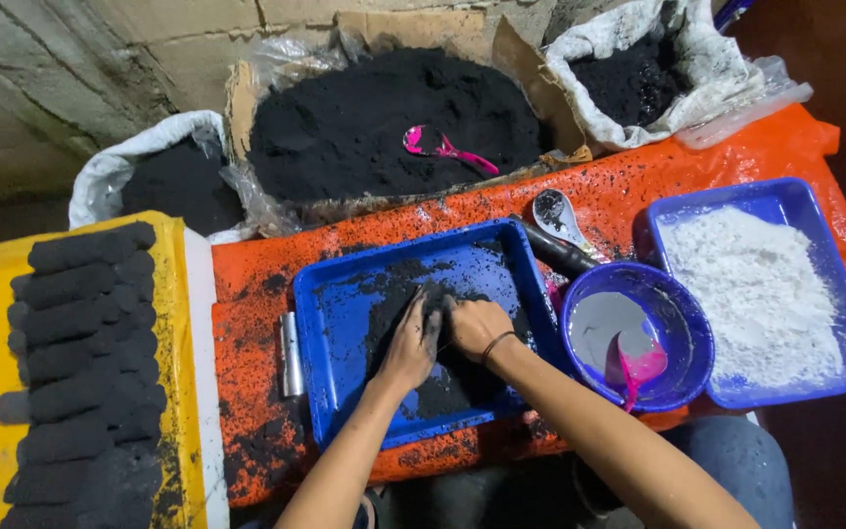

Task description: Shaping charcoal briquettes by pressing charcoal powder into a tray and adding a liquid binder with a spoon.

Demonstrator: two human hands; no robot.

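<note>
Both my hands press together on a lump of black powder mix (440, 312) in the middle of a blue tray (345, 294). My left hand (411, 343) cups the lump from the left, my right hand (478, 323) from the right, fingers curled around it. More black mix is smeared and piled on the tray floor (452, 387) under my wrists. The lump itself is mostly hidden between my fingers.
A blue bowl (682, 338) with grey liquid and a pink scoop (638, 370) sits right of the tray, beside a blue tray of white powder (761, 294). Black rolled sticks (85, 362) fill a yellow tray on the left. Behind lie black powder heaps, a pink spoon (443, 149) and a white spoon (560, 217).
</note>
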